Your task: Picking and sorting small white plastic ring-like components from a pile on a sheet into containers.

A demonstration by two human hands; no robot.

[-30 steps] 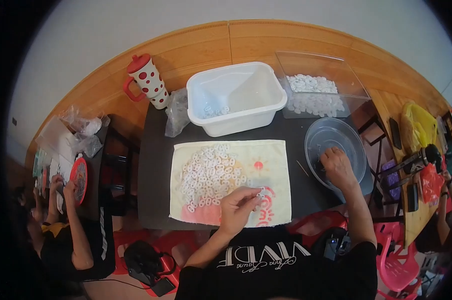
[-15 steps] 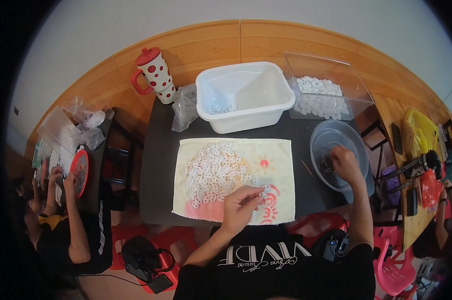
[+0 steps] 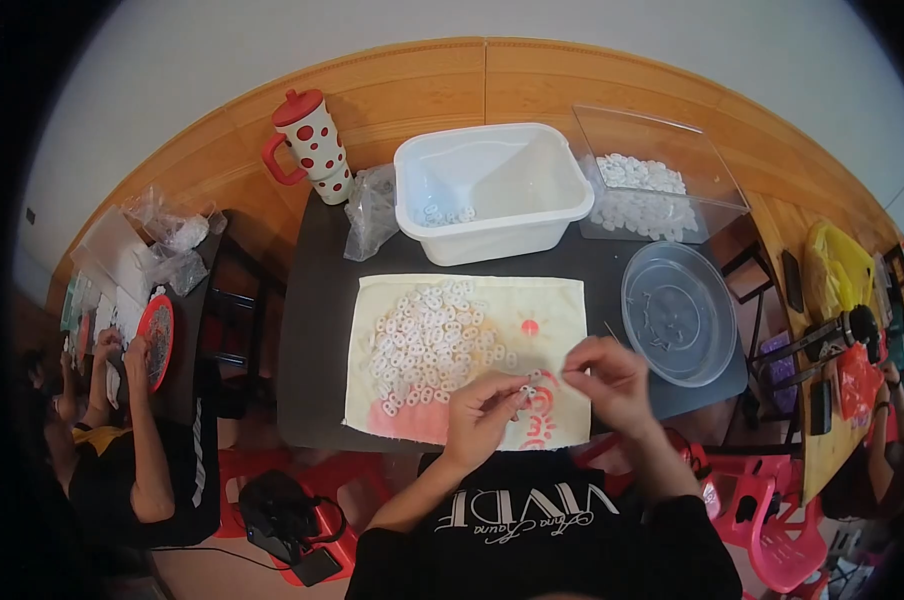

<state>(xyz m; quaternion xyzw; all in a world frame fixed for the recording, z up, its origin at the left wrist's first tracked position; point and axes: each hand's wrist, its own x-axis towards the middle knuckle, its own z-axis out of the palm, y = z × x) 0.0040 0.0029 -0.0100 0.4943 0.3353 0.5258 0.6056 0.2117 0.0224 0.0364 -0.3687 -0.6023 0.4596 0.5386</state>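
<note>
Left hand (image 3: 479,410) has a tiny white piece (image 3: 534,376) pinched over the towel (image 3: 562,310), partly hidden, and the right hand (image 3: 612,383) has fingertips together, tho can't tell if they're holding anything.

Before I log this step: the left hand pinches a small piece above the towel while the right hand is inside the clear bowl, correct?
Not quite: the head view shows the right hand by the right edge of the towel, near the left hand, not inside the clear bowl. The rest stands.
</note>
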